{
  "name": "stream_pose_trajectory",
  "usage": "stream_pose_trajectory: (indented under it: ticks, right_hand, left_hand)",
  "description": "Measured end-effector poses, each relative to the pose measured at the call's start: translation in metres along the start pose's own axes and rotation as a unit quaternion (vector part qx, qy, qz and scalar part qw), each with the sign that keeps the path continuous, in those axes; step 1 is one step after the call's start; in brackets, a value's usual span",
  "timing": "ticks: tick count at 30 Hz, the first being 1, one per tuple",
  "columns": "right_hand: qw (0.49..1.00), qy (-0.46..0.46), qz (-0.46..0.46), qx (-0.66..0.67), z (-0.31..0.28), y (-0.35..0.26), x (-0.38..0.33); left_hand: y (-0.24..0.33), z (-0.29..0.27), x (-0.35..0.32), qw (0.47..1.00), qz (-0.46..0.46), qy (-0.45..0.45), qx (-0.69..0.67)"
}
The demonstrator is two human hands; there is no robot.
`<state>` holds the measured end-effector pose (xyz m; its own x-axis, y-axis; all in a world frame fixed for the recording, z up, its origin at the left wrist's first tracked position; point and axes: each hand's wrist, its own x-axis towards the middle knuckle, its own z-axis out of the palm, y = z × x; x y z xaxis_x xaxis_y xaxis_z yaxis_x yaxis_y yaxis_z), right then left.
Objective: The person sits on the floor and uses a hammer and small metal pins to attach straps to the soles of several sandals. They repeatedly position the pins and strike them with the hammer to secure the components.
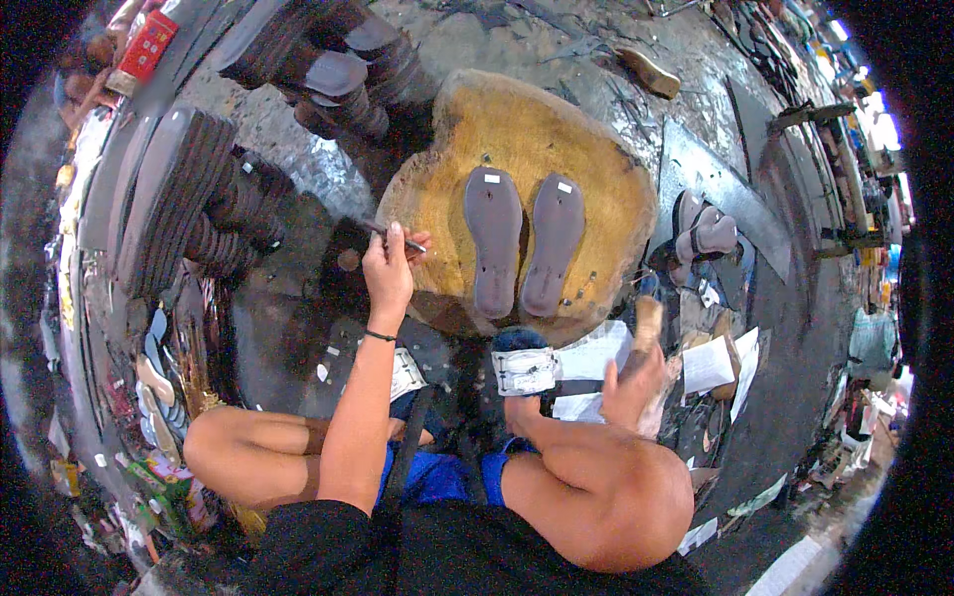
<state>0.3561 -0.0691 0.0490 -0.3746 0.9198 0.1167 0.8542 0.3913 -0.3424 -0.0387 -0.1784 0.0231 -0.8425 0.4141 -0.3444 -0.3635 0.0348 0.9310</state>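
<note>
Sitting low over a round, yellow-brown wooden block (606,199) set on the dark, wet-looking floor (288,338), the person has much of the scene lost to blur and fisheye bending: the right hand (636,382) is smeared with motion over scattered white paper sheets (596,358), and whether it is open or closed on anything I cannot tell. A small white rectangular packet with dark print (525,371) lies beside the person's knee, just left of that hand, its print too small to make out. Each of the two grey-purple flat shoe soles (495,238) lying side by side on the block carries a small white square label near its upper end. A red rectangular package (149,45) sits at the far upper left, partly cut off by the dark rim. The left hand (388,266) is closed around a thin dark pen-like tool (383,228), held at the block's left edge, near the left sole but apart from it. Stacks of dark grey soles (174,199) stand to the left, their edges blurred.
</note>
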Motion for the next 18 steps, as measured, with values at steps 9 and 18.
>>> stream_pose_trajectory:
  ticks: [9,18]
  right_hand:
    - [0.952,-0.116,-0.085,0.269,0.042,-0.148,0.079]
    - [0.944,-0.185,-0.227,0.152,0.073,-0.177,0.057]
  left_hand:
    - [0.104,-0.003,0.001,0.967,0.028,-0.133,-0.216]
    - [0.327,-0.035,0.229,0.661,0.366,0.103,0.647]
